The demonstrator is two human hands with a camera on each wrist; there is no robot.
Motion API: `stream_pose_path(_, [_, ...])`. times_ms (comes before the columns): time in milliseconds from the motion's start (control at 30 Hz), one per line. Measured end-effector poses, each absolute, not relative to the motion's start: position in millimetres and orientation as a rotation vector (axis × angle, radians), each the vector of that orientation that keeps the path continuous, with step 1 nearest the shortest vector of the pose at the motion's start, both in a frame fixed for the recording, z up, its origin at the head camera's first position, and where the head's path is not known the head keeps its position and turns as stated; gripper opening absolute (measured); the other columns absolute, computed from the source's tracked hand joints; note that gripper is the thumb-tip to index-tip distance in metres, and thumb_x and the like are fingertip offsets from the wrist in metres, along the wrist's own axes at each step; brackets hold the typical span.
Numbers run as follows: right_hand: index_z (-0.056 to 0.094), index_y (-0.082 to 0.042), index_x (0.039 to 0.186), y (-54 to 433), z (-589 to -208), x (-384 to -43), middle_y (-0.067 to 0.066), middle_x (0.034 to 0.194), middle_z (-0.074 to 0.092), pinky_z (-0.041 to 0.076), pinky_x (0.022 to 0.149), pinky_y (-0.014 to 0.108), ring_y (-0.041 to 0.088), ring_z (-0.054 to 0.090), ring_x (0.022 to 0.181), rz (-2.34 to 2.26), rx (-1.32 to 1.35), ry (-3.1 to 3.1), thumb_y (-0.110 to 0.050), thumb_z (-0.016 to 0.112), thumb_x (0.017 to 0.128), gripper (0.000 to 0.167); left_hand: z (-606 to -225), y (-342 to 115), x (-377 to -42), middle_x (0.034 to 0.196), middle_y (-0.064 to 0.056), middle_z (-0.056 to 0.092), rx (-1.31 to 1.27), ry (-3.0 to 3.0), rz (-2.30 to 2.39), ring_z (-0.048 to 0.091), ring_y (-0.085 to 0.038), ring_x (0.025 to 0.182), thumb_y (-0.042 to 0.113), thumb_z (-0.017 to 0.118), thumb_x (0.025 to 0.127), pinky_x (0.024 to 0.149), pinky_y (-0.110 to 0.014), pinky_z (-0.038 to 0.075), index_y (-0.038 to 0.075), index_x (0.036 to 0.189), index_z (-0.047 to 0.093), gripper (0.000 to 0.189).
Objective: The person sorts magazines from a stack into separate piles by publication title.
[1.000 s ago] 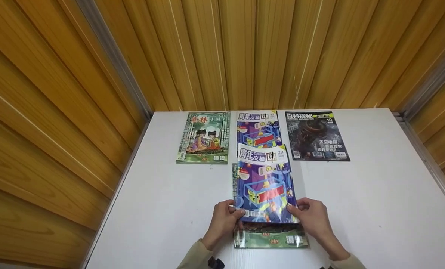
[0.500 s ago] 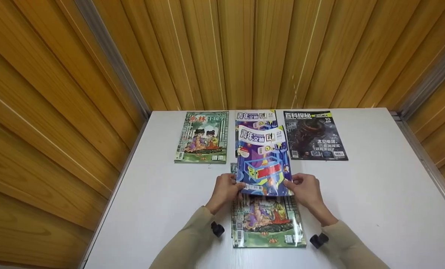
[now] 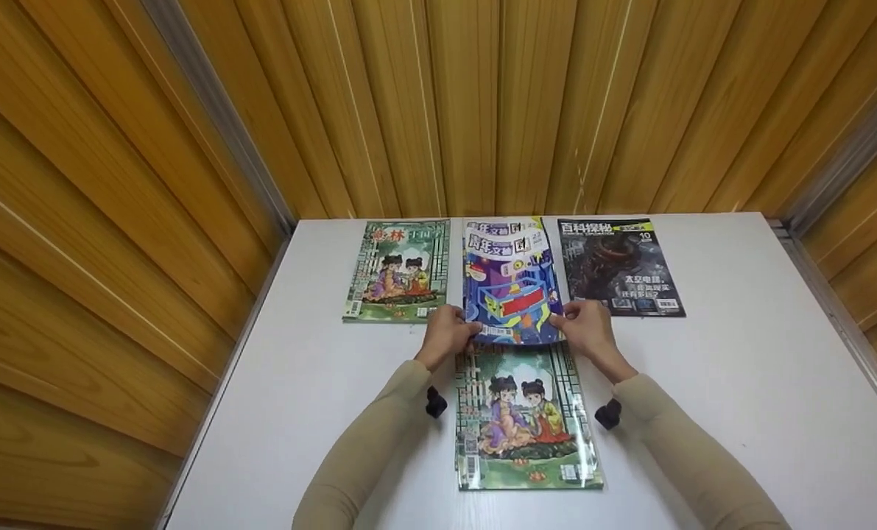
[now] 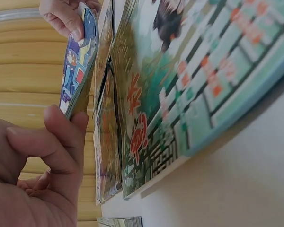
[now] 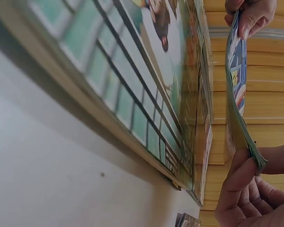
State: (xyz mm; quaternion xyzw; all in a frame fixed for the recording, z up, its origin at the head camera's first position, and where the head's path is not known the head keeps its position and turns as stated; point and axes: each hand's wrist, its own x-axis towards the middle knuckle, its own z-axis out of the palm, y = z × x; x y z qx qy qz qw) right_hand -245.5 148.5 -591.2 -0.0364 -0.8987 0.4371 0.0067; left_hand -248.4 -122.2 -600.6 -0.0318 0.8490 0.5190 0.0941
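Observation:
Both hands hold a purple-and-blue magazine (image 3: pixel 515 294) by its lower corners, thumbs on the cover. My left hand (image 3: pixel 445 333) pinches the left corner and my right hand (image 3: pixel 590 331) the right one. Seen from the right wrist, the held magazine (image 5: pixel 237 90) is bowed and raised over the magazines below. It overlaps a matching purple magazine (image 3: pixel 476 224) at the back, of which only the top strip shows. Nearest me lies a green magazine (image 3: pixel 526 419) with two cartoon figures, its upper end covered; the edge of another peeks out under its left side.
A similar green magazine (image 3: pixel 401 272) lies at the back left of the white table (image 3: pixel 313 412). The dark magazine (image 3: pixel 622 269) is at the back right, close to my right hand. Wood-grain panels (image 3: pixel 467 103) rise behind the table's far edge.
Both hands have carried the purple magazine away from me, from over the near green magazine to over the matching purple one at the back. More of the near green cover now shows.

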Motion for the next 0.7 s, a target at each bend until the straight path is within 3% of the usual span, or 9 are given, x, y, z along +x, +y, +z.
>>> stream_pose_path(167, [0.077,0.009,0.102,146.7,-592.0,-270.1,0.012,0.085,0.072,0.045,0.066,0.027,0.017,0.059,0.073,1.351,-0.138,-2.815,-0.012,0.076,0.098,0.021,-595.6,-117.2,-273.3,0.056,0.000,0.061,-0.186,2.540,1.470,0.062,-0.012,0.047,0.014,0.081,0.098,0.051,-0.025,0.043,0.008,0.073,0.065,0.031])
stream_pose_path(233, [0.077,0.009,0.102,146.3,-593.3,-277.8,0.014,0.087,0.073,0.045,0.066,0.028,0.018,0.060,0.074,1.320,-0.145,-2.817,-0.011,0.076,0.097,0.021,-608.8,-115.5,-288.6,0.056,0.002,0.061,-0.182,2.583,1.477,0.061,-0.010,0.047,0.018,0.085,0.096,0.050,-0.026,0.042,0.010,0.070,0.066,0.033])
stream_pose_path(400, [0.076,0.008,0.097,143.8,-599.3,-296.0,0.018,0.093,0.075,0.044,0.067,0.028,0.023,0.061,0.081,1.227,-0.139,-2.843,-0.012,0.078,0.096,0.021,-635.5,-114.5,-322.7,0.054,-0.001,0.065,-0.192,2.603,1.462,0.065,-0.012,0.046,0.018,0.087,0.093,0.048,-0.027,0.043,0.016,0.058,0.053,0.050])
stream_pose_path(500, [0.075,0.007,0.093,141.3,-601.3,-305.7,0.017,0.090,0.073,0.043,0.067,0.028,0.024,0.059,0.081,1.198,-0.129,-2.849,-0.013,0.078,0.096,0.021,-646.6,-114.2,-339.5,0.058,-0.004,0.068,-0.220,2.577,1.466,0.068,-0.014,0.047,0.014,0.087,0.093,0.047,-0.027,0.048,0.016,0.058,0.052,0.049])
stream_pose_path(600, [0.072,0.005,0.086,140.0,-603.4,-315.5,0.012,0.083,0.067,0.042,0.064,0.030,0.023,0.056,0.077,1.206,-0.126,-2.845,-0.011,0.078,0.095,0.019,-652.8,-114.3,-352.3,0.058,-0.001,0.064,-0.242,2.580,1.471,0.066,-0.014,0.047,0.013,0.088,0.090,0.047,-0.029,0.048,0.016,0.060,0.053,0.047])
stream_pose_path(700, [0.068,0.001,0.078,144.5,-615.9,-331.6,0.008,0.075,0.062,0.039,0.060,0.031,0.020,0.052,0.070,1.277,-0.101,-2.823,-0.011,0.079,0.093,0.023,-658.2,-114.6,-362.0,0.052,0.004,0.052,-0.238,2.629,1.429,0.057,-0.011,0.043,0.015,0.089,0.089,0.046,-0.029,0.040,0.017,0.057,0.048,0.052])
